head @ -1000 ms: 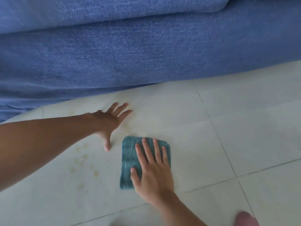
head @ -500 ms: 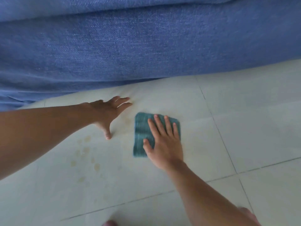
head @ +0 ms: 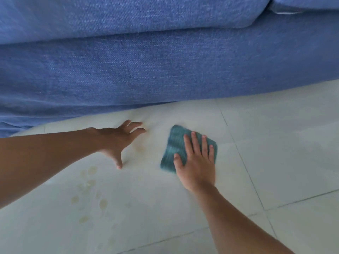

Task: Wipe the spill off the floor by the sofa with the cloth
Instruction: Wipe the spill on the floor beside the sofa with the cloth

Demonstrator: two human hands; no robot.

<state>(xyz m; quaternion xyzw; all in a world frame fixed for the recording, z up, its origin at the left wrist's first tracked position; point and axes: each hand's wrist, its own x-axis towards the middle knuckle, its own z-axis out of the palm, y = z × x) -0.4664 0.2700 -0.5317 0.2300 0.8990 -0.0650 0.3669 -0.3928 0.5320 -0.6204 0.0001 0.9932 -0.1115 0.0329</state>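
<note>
A folded teal cloth (head: 174, 145) lies flat on the pale tiled floor (head: 284, 143). My right hand (head: 197, 162) presses down on it with fingers spread, covering its right half. My left hand (head: 117, 140) rests flat on the floor to the cloth's left, fingers apart, holding nothing. Yellowish spill drops (head: 89, 184) dot the tile below my left hand, and a faint yellowish smear (head: 140, 148) lies between my two hands. The blue sofa (head: 165, 61) fills the upper half of the view.
The sofa's lower edge (head: 128, 105) runs just beyond both hands. Grout lines (head: 245, 162) cross the floor at the right. Open floor stretches to the right and toward me.
My right hand has slid the cloth away from me and to the right, toward the sofa. My left hand has stayed planted in about the same spot.
</note>
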